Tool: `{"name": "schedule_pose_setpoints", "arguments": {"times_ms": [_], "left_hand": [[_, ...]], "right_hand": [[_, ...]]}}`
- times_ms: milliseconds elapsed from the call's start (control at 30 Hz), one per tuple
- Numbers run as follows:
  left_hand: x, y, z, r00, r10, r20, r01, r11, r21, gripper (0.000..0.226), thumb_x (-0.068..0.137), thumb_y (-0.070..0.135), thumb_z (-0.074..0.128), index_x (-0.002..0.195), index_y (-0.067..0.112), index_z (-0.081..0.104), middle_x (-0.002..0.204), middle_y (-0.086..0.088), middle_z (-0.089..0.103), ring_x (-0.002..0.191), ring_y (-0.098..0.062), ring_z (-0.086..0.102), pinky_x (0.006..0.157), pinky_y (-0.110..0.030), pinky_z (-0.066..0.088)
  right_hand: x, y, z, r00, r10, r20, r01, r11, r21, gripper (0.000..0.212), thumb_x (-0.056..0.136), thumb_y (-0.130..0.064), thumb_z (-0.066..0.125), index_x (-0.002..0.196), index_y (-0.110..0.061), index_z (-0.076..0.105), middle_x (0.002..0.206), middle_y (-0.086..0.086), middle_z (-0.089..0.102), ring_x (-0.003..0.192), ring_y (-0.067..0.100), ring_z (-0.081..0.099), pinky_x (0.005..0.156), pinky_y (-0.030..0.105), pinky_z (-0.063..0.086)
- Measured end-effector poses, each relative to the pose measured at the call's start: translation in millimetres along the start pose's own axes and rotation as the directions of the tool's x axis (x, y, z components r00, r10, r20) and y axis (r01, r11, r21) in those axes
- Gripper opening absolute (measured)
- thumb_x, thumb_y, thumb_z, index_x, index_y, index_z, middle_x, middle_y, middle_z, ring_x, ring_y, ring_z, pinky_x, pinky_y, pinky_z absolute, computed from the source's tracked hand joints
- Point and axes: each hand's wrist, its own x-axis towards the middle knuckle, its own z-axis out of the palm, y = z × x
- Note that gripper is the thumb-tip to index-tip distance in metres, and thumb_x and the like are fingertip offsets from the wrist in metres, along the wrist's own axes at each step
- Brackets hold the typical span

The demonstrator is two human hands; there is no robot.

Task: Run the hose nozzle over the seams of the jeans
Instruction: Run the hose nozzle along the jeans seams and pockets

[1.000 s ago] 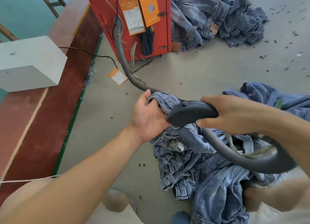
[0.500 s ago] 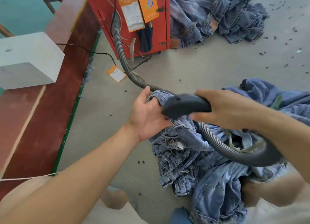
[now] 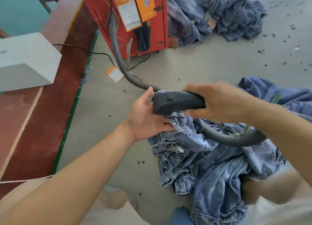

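Nearest us the jeans [image 3: 211,170] lie heaped on the floor [image 3: 108,132], one bunched edge lifted and held in our left hand [image 3: 148,118], fingers curled under the cloth. Our right hand [image 3: 217,101] grips the dark nozzle [image 3: 175,102], its mouth pressed on that edge. We should keep the seam taut and the hose [image 3: 118,49] to the far red machine [image 3: 152,14] slack.

nozzle [image 3: 177,102] matt plastic | hose [image 3: 118,52] ribbed | jeans [image 3: 211,174] faded denim

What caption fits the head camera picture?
Right hand runs hose nozzle over jeans held by left hand.
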Motion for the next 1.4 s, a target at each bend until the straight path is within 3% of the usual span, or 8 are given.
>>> {"name": "schedule_pose_setpoints", "arguments": {"times_ms": [100, 267, 467, 667, 867, 1100, 1267, 1400], "left_hand": [[-2, 5, -1, 0.998, 0.024, 0.05, -0.024, 1.0, -0.004, 0.085, 0.101, 0.075, 0.018, 0.16, 0.016, 0.036, 0.157, -0.025, 0.043, 0.128, -0.046, 0.056, 0.103, -0.058, 0.047], [-4, 9, -5, 0.996, 0.01, 0.092, -0.009, 1.0, -0.008, 0.089, 0.1, 0.077, 0.016, 0.16, 0.014, 0.034, 0.161, -0.022, 0.038, 0.141, -0.044, 0.044, 0.111, -0.059, 0.041], [-4, 8, -5, 0.994, -0.02, 0.107, 0.019, 1.0, 0.015, 0.083, 0.1, 0.076, 0.02, 0.16, 0.02, 0.036, 0.152, -0.021, 0.042, 0.126, -0.042, 0.053, 0.105, -0.058, 0.044], [-3, 7, -5, 0.994, -0.013, 0.113, 0.014, 1.0, -0.01, 0.085, 0.101, 0.076, 0.018, 0.159, 0.016, 0.037, 0.158, -0.02, 0.043, 0.139, -0.042, 0.047, 0.107, -0.055, 0.044], [-1, 4, -9, 0.988, 0.104, -0.115, -0.1, 0.994, 0.04, 0.073, 0.106, 0.064, 0.028, 0.154, 0.011, 0.045, 0.153, -0.022, 0.049, 0.127, -0.038, 0.058, 0.106, -0.051, 0.048], [0, 7, -8, 0.967, 0.13, -0.218, -0.152, 0.984, -0.089, 0.075, 0.106, 0.058, 0.029, 0.154, 0.003, 0.042, 0.155, -0.026, 0.045, 0.146, -0.042, 0.04, 0.124, -0.054, 0.029], [1, 4, -6, 0.98, 0.13, -0.153, -0.151, 0.979, -0.135, 0.066, 0.105, 0.052, 0.03, 0.143, 0.004, 0.056, 0.14, -0.025, 0.057, 0.113, -0.036, 0.065, 0.095, -0.047, 0.054], [-1, 10, -8, 0.978, 0.168, -0.127, -0.189, 0.965, -0.179, 0.07, 0.099, 0.038, 0.032, 0.156, -0.001, 0.035, 0.147, -0.027, 0.046, 0.124, -0.04, 0.056, 0.108, -0.052, 0.049]], "right_hand": [[-4, 16, -19, 0.999, 0.042, -0.033, -0.043, 0.999, -0.024, 0.03, 0.086, -0.044, 0.074, 0.107, -0.046, 0.052, 0.073, -0.023, 0.061, 0.08, -0.011, 0.057, 0.056, 0.021, 0.039], [-13, 15, -14, 0.984, 0.033, 0.177, -0.026, 0.999, -0.04, 0.024, 0.086, -0.046, 0.07, 0.105, -0.045, 0.055, 0.083, -0.032, 0.063, 0.07, -0.006, 0.061, 0.055, 0.023, 0.044], [-1, 13, -16, 0.999, 0.036, 0.006, -0.037, 0.997, 0.061, 0.025, 0.084, -0.043, 0.072, 0.102, -0.046, 0.055, 0.08, -0.026, 0.064, 0.074, -0.006, 0.06, 0.058, 0.02, 0.041], [-11, 11, -14, 0.983, 0.057, 0.176, -0.057, 0.998, -0.004, 0.024, 0.086, -0.043, 0.072, 0.105, -0.043, 0.058, 0.08, -0.027, 0.065, 0.067, -0.002, 0.062, 0.058, 0.029, 0.051], [-5, 11, -17, 0.994, 0.036, -0.104, -0.023, 0.992, 0.12, 0.029, 0.084, -0.048, 0.071, 0.107, -0.042, 0.056, 0.082, -0.022, 0.066, 0.071, -0.004, 0.062, 0.056, 0.017, 0.046], [-13, 13, -5, 0.971, 0.062, 0.23, -0.068, 0.997, 0.021, 0.022, 0.087, -0.041, 0.073, 0.1, -0.043, 0.055, 0.085, -0.037, 0.061, 0.071, -0.006, 0.061, 0.057, 0.018, 0.042], [3, 4, -3, 0.996, 0.045, -0.072, -0.037, 0.993, 0.108, 0.026, 0.086, -0.043, 0.073, 0.107, -0.039, 0.058, 0.076, -0.018, 0.064, 0.072, -0.005, 0.061, 0.056, 0.017, 0.042], [-8, 35, -31, 0.985, 0.149, -0.088, -0.14, 0.985, 0.103, 0.026, 0.084, -0.041, 0.077, 0.101, -0.035, 0.058, 0.081, -0.019, 0.063, 0.075, -0.003, 0.059, 0.061, 0.022, 0.04]]}}
